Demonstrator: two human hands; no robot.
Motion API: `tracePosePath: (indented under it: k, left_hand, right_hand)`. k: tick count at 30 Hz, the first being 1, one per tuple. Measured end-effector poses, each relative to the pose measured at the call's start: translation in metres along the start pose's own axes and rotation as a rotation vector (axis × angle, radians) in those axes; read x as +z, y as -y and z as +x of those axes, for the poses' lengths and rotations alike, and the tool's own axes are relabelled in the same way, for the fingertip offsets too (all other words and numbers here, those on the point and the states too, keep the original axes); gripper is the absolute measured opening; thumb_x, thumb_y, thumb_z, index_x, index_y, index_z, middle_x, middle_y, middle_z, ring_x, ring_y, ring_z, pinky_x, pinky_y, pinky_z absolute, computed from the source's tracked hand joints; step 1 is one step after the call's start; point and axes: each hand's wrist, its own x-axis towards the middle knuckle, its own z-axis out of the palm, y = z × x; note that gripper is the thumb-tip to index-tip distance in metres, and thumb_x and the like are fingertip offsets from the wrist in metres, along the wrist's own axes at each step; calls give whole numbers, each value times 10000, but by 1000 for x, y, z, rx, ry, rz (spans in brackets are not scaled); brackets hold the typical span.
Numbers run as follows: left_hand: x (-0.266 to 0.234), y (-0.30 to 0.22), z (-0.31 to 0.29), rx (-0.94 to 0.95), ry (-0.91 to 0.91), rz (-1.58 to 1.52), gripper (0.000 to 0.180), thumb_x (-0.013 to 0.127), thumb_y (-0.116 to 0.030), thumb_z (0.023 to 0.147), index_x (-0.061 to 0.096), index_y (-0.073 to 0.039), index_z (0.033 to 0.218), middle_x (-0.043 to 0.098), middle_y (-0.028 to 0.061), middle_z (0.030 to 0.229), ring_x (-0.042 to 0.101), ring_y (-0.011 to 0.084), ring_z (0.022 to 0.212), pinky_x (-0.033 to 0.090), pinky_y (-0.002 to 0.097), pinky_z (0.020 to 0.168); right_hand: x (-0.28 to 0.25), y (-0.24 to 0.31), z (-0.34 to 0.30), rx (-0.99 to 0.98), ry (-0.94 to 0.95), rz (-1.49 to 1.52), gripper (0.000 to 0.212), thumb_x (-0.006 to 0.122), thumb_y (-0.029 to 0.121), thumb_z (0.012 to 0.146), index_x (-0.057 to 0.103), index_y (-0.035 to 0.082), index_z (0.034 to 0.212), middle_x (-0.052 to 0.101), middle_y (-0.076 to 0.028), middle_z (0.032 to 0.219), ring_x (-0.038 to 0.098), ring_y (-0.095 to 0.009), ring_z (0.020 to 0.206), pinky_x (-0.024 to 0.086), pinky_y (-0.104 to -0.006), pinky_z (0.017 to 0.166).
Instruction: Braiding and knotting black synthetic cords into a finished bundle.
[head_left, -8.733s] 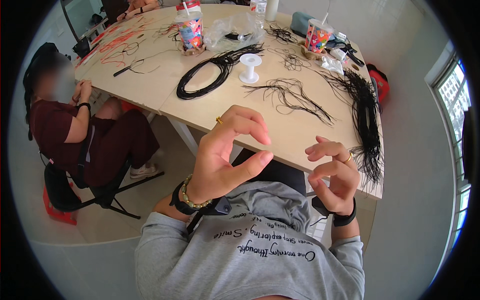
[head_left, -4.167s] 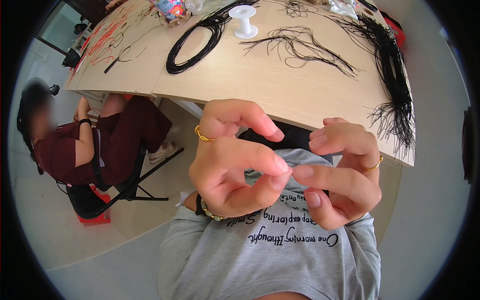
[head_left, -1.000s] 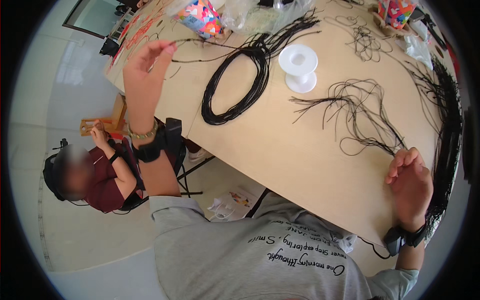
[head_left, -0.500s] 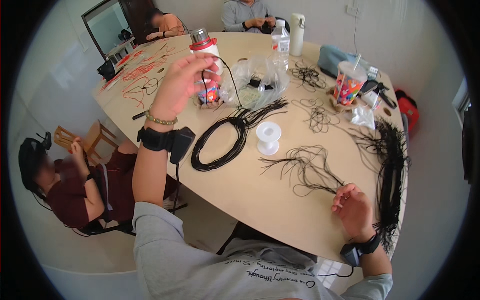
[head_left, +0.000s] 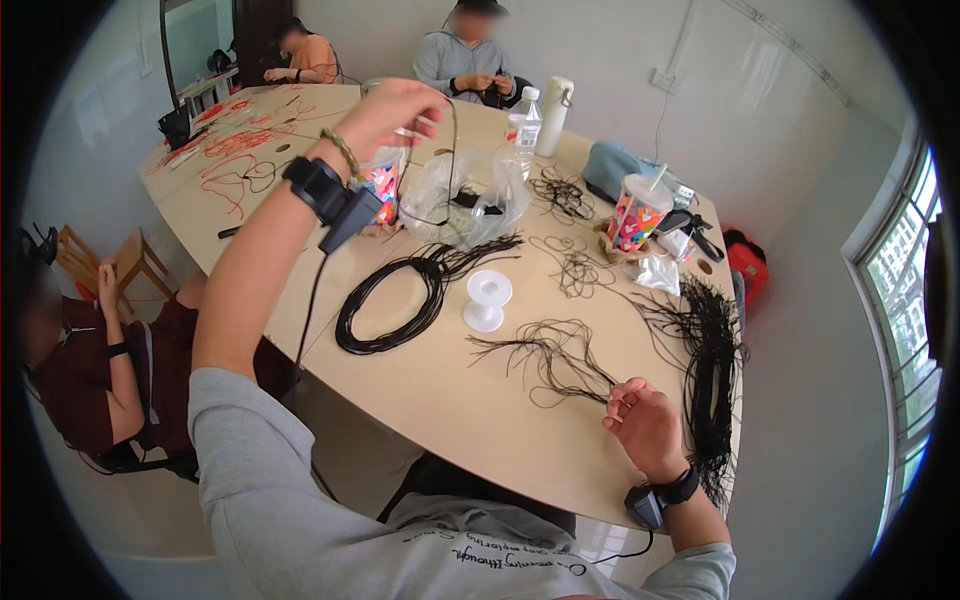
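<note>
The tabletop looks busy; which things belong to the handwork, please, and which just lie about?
Probably the handwork:
dark cord in the left hand
loose dark strands by the right hand

Probably just lying about:
patterned cups
water bottle
white flask
blue pouch

The bench (head_left: pixel 430 400) looks like pale wood board, smooth and nearly matt. The white flanged plastic spool (head_left: pixel 486 300) has a soft gloss. The loose tangle of thin dark cord (head_left: pixel 562 352) toward the front edge looks matt, the oval black cord coil (head_left: pixel 435 278) smooth, the fringed black cord bundle (head_left: pixel 699 385) along the right edge rough. Toward the far edge, the clear crumpled plastic bag (head_left: pixel 470 220) glistens; the blue-grey pouch (head_left: pixel 612 170) looks like dull cloth.
</note>
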Motion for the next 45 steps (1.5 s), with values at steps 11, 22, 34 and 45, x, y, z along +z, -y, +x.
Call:
tracePosePath:
  k: [11,22,34,45]
  left_hand:
    - [159,39,-134,534,450,218,107,660,-106,845,661,-21,911,618,56,764,579,134,630,470,283,584]
    - [169,62,-158,564,516,177,109,652,-78,848,648,-38,949,578,73,790,571,197,621,468,322,586]
    - [113,87,-119,391,251,563,570,803,-269,719,538,-38,1168,523,135,1164,518,318,1094,417,388,930]
    - [138,81,-164,509,374,805,178,744,-177,740,651,-110,875,561,12,800,554,180,800,387,372,797]
  right_hand:
    - [28,5,-3,27,-7,-196,347,484,117,916,484,56,1257,525,-68,1247,589,-162,882,464,-314,800]
    - [58,-3,30,-49,72,-469,327,582,81,926,508,2,1235,596,-51,1036,606,-127,877,497,-263,748]
    - [42,-1,45,75,-16,-323,216,572,231,959,625,43,1050,650,-19,900,620,-104,756,481,-241,716]
    - [53,-1,48,72,34,-307,207,514,220,982,618,49,1034,650,-36,943,631,-113,766,471,-246,706]
